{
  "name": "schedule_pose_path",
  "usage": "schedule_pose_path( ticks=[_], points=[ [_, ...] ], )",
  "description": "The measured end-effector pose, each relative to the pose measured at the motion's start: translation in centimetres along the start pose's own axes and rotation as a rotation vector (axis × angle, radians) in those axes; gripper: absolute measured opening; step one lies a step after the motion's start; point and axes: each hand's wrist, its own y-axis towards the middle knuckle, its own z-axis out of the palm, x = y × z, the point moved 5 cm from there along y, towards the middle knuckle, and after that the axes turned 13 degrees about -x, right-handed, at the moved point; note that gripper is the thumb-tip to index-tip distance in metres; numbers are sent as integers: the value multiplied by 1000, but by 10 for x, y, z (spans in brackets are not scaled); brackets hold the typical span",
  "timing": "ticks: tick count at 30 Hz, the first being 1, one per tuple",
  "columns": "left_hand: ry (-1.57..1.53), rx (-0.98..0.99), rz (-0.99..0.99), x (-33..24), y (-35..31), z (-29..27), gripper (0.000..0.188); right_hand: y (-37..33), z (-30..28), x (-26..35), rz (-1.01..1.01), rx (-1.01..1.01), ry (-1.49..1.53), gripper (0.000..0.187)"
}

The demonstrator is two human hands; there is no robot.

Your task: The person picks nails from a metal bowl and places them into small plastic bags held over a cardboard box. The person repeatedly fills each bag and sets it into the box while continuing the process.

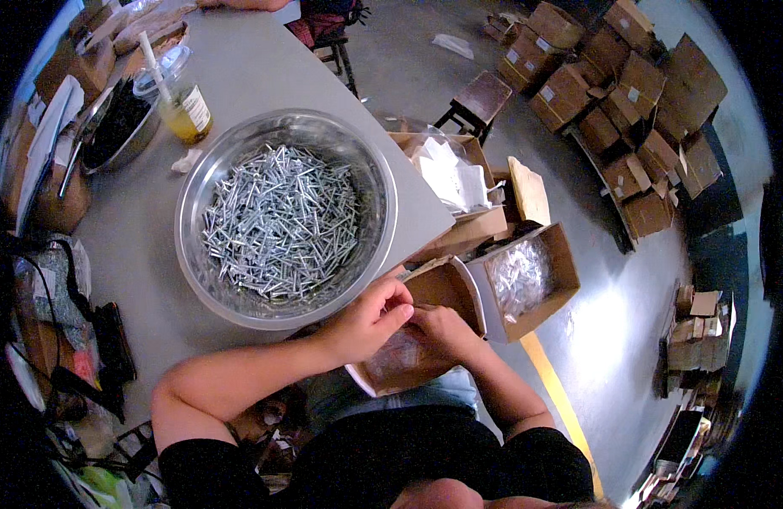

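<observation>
My left hand (376,316) and my right hand (445,329) meet above an open cardboard box (453,288) at my lap. Both have their fingers curled and pinched close together; whatever lies between the fingertips is too small or hidden to make out. Clear plastic bags (397,355) show inside the box, under my hands. Just beyond my left hand, a wide metal bowl (376,182) stands on the grey table (239,55). Silvery screws or nails (281,220) fill much of it in a loose heap.
Right of the lap box stands a carton (563,284) of clear plastic bags. Behind it, another box holds white paper (449,174). A drink cup (183,110) with a straw and a black-filled bowl (120,127) sit left. A stool (480,97) and stacked cartons (624,102) stand farther off.
</observation>
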Motion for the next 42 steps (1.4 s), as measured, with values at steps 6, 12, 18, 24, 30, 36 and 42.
schedule_pose_path(
  ticks=[6, 12, 18, 24, 30, 36, 42],
  points=[
    [305, 116, -17, 1, -4, 4, 28, 1, -60, 25, 64, -129, 198, 14],
    [286, 44, 51, 7, -3, 3, 30, 3, -90, 39, 90, -173, 290, 11],
    [-39, 0, -122, 14, -6, 3, 14, 7, -89, 27, 146, -157, 315, 11],
    [255, 42, 204, -4, -8, 3, 22, 19, -116, 32, 52, -405, 62, 12],
    [322, -38, 373, 3, -14, 13, 21, 77, -169, 122, -348, -537, 146, 13],
    [315, -26, 303, -4, -14, 10, 25, 137, -141, 184, -614, -48, 88, 23],
    [125, 12, 189, 25, -3, 16, 25, 159, -110, 181, -595, 187, -146, 25]
  ],
)
